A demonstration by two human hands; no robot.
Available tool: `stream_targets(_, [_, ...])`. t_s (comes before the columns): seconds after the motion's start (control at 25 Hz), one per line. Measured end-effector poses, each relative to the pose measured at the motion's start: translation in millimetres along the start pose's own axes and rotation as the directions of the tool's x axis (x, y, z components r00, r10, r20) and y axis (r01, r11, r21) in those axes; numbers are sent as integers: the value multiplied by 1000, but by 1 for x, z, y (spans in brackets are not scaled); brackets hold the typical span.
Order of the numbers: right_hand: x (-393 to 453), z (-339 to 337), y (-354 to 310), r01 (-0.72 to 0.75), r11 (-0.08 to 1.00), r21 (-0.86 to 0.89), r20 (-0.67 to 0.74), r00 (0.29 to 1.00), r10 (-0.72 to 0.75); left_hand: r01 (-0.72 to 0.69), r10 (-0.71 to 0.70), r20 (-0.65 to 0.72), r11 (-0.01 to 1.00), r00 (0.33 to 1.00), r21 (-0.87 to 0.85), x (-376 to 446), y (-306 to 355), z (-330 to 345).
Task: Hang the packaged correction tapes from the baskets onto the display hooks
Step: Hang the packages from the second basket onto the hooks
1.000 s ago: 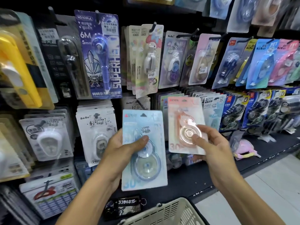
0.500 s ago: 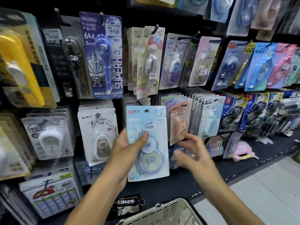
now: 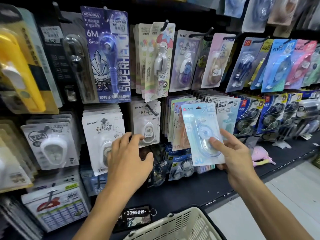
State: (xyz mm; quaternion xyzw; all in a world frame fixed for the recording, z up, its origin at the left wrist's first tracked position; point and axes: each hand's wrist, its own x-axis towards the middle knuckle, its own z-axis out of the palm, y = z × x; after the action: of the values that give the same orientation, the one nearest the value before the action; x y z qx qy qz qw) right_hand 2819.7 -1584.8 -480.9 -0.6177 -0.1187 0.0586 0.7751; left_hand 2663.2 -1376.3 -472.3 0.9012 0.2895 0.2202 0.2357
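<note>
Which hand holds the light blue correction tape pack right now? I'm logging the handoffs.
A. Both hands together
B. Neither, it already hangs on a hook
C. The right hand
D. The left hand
C: the right hand pinches the light blue pack with thumb on its blister, while the left hand is empty near the white packs.

Pale blue tape pack [image 3: 201, 134]; cream lattice basket [image 3: 181, 226]; purple hero card [image 3: 107, 54].

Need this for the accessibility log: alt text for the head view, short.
A person's right hand holds a pale blue correction tape pack before a crowded hook display; the left hand, empty, reaches toward hanging white packs. A cream basket sits below.
</note>
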Motion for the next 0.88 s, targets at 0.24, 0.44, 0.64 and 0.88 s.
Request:
stream_targets(0.24, [22,-7,9,-60,989,-135,-73,996,51,-34,39,-18,975,999,218,-4,-4,8])
stream_targets(0.44, [49,11,31,-34,949,-314,8,999,38,-99,105,-8,956,994,276,-12,-10,19])
stream_targets(0.64, [24,-7,78,-46,950,-309,-109,994,13,-134,125,142,989,982,59,-30,-25,44])
stream_targets(0.88, [-116,-48,281,-463,399,-792,-11,664,748,4,-197,778,970,597,243,-136,-134,153])
